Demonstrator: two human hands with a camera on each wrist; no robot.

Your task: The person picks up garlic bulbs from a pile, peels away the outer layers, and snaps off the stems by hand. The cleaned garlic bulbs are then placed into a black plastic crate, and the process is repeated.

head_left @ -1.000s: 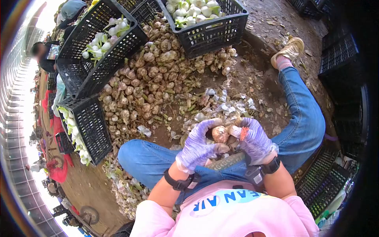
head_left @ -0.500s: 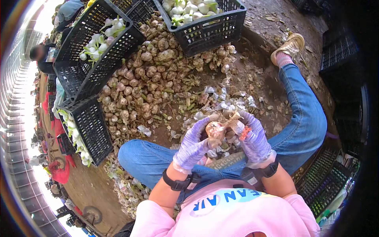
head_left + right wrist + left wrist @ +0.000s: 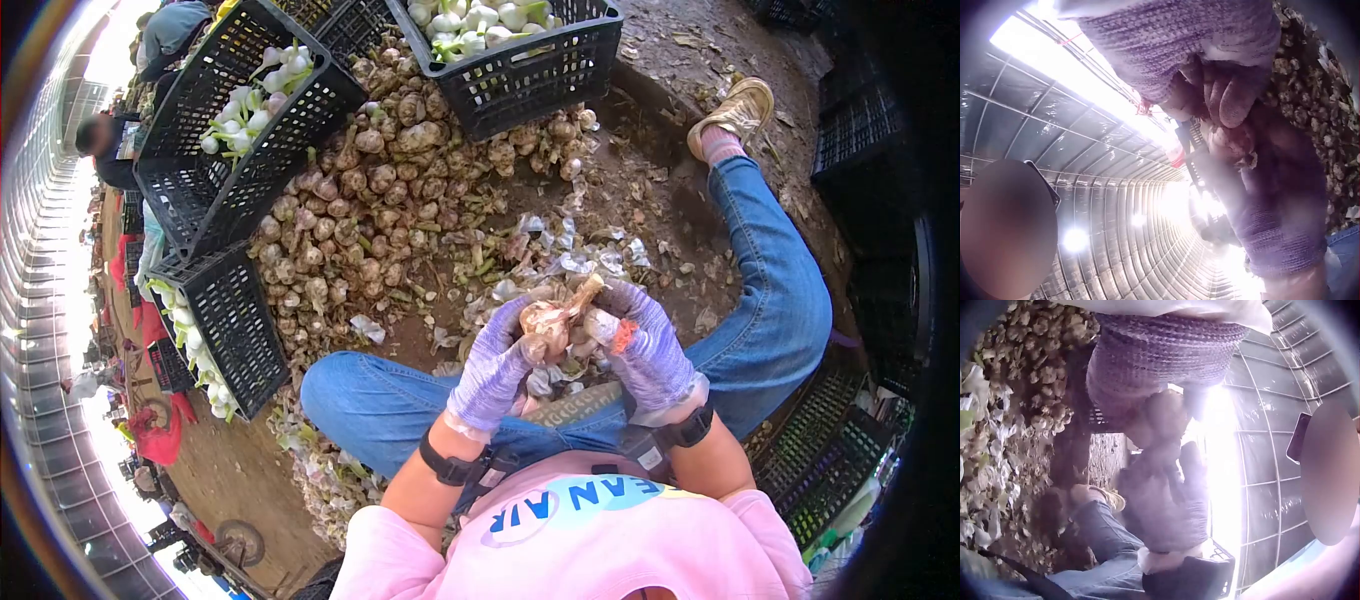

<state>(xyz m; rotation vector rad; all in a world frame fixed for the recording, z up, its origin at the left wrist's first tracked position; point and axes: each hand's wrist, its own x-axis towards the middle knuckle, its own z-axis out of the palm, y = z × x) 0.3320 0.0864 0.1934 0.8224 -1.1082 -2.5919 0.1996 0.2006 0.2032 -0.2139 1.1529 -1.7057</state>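
Note:
Both hands wear purple knitted gloves and meet over the lap in the head view. My left hand (image 3: 490,365) grips a garlic bulb (image 3: 545,318) with brownish-white skin, its dry stalk (image 3: 585,293) pointing up and right. My right hand (image 3: 650,350), with orange tape (image 3: 624,336) round the thumb, pinches at the bulb's stalk side. The right wrist view has the bulb (image 3: 1232,142) between the curled right fingers (image 3: 1233,103) and the left glove (image 3: 1285,194). Bright glare washes out part of the left wrist view, where the hands hide most of the bulb.
A heap of unpeeled garlic (image 3: 370,200) lies ahead on the ground, with loose skins (image 3: 570,255) nearer the lap. Black crates with white garlic stand at the back (image 3: 545,85), upper left (image 3: 250,150) and left (image 3: 235,330). Bent legs in jeans (image 3: 770,290) frame the work.
The bulb has been turned in the hands: its round side faced up earlier, and now its stalk points up and right. The right hand has shifted slightly about it.

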